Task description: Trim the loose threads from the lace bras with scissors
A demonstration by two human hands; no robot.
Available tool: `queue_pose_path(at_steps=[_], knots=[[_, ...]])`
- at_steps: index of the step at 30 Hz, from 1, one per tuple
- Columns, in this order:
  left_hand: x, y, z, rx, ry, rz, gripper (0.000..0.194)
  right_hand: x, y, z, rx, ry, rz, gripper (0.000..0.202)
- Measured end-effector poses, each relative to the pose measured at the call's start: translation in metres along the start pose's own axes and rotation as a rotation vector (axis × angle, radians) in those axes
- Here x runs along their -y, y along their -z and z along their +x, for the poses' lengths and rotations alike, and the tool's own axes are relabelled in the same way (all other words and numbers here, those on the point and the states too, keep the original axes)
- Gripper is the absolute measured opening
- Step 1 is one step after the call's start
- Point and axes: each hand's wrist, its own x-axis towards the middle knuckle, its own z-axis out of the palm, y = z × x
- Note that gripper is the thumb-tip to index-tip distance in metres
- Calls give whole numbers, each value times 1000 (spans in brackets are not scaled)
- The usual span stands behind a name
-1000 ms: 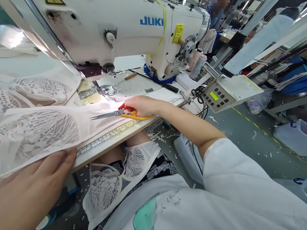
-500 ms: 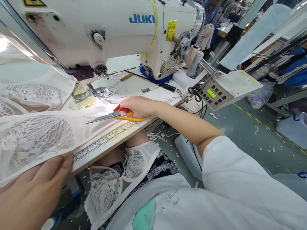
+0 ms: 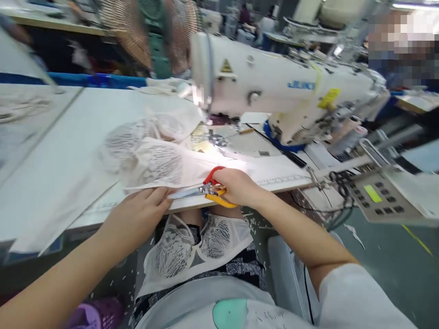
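Observation:
My right hand (image 3: 240, 186) is closed around scissors (image 3: 205, 189) with one red and one orange handle. Their blades point left along the table's front edge, the tips close to my left fingers. My left hand (image 3: 142, 211) pinches the lower edge of a white lace bra (image 3: 159, 161) lying on the table, thumb hidden beneath. More white lace pieces (image 3: 125, 137) lie just behind it. Across my lap rests another white lace bra (image 3: 217, 235).
A white sewing machine (image 3: 264, 77) stands behind the fabric, its needle area lit. A wooden-handled tool (image 3: 246, 131) and a black-handled one (image 3: 293, 158) lie by its base. A control panel (image 3: 373, 192) juts out at right. A purple basket (image 3: 106, 313) sits on the floor.
The view has swung left and back, showing more table. The scissors have moved down to the bra's lower edge, close to my left hand, which still grips the fabric.

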Motion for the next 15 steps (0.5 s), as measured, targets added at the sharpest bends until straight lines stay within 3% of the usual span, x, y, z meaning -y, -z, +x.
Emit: queue_pose_path(at_steps=[4,7,11,15], knots=[[4,-4,-6,-43,55,-147,48,12,-30,27,-6,147,-77,14],[6,-10,-10,-99,93,-242,35,18,-42,41,2,186,-106,12],[11,-18,-14,-180,130,-400,26,25,-44,48,11,144,-133,10],[28,-29,-13,-233,39,-483,31,30,-43,52,38,13,-97,6]])
